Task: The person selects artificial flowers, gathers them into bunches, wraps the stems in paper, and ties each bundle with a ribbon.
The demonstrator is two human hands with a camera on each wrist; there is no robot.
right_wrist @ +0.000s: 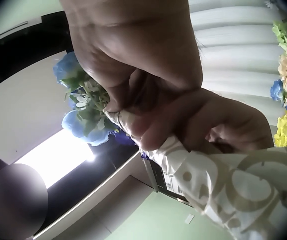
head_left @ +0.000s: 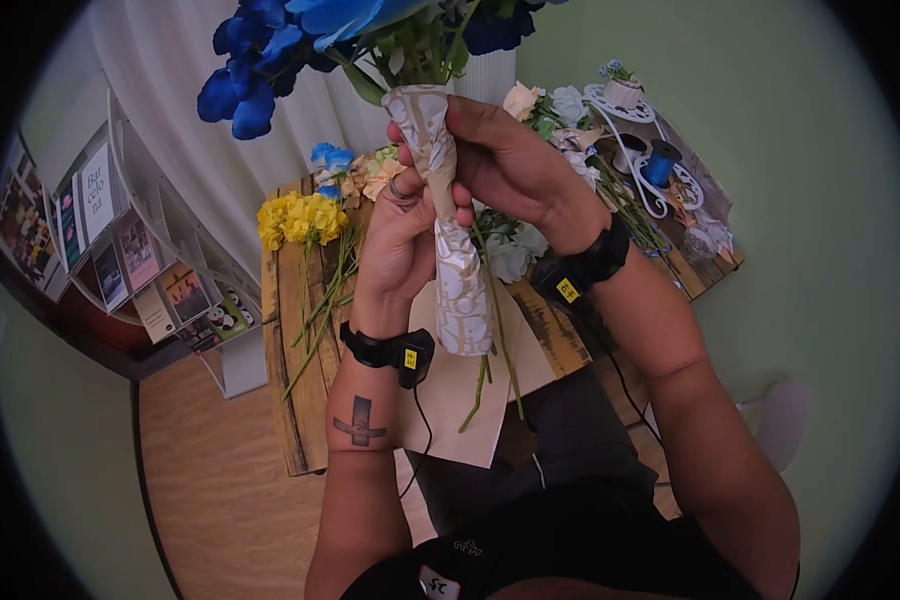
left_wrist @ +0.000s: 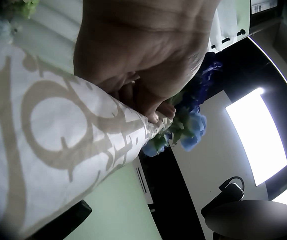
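A bouquet of blue flowers [head_left: 260, 60] is held up in front of me, its stems wrapped in white paper [head_left: 463, 290] with a tan lettered pattern. My left hand [head_left: 395, 240] grips the narrow middle of the wrap, a ring on one finger. Higher up, my right hand [head_left: 525, 165] pinches the paper near its top edge, thumb on the near side. In the right wrist view the fingers of both hands meet around the wrapping paper [right_wrist: 208, 175]. Green stems [head_left: 478, 395] stick out below the wrap.
On the wooden table [head_left: 280, 290] lie yellow flowers [head_left: 305, 217], peach and pale flowers, and a sheet of brown paper [head_left: 450, 420]. A white metal stand [head_left: 655, 205] with a blue spool [head_left: 660, 163] is at the right. A magazine rack [head_left: 110, 220] stands at the left.
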